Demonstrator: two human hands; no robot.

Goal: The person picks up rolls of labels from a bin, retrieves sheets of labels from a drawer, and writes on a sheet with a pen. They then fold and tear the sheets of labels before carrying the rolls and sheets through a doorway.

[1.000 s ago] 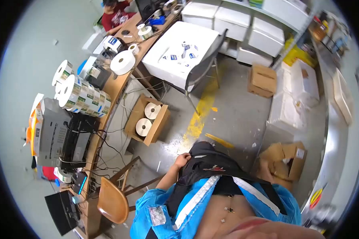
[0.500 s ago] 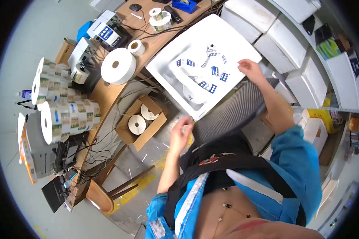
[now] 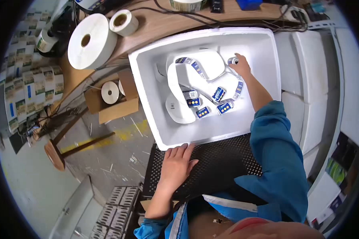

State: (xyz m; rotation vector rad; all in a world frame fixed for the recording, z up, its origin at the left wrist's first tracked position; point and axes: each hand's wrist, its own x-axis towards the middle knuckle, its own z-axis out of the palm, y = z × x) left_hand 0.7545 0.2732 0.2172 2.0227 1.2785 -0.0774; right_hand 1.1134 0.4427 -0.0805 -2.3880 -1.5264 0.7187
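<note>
Head cam: your right hand (image 3: 241, 67) reaches into the far right part of the white foam box (image 3: 263, 47), fingers curled around a small roll (image 3: 232, 60) there. Labelled packets (image 3: 219, 95) and white label strip (image 3: 195, 65) lie just left of it in the box. Your left hand (image 3: 175, 165) rests flat, fingers spread and holding nothing, on the black mesh chair back (image 3: 223, 163) at the box's near edge.

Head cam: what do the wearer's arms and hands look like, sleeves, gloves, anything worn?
Both hands are bare: no gloves, rings or watch visible. The right hand comes out of a long blue sleeve that ends partway down the forearm. The left hand has a bare forearm, with blue fabric showing only near the elbow at the frame's bottom edge.
</note>
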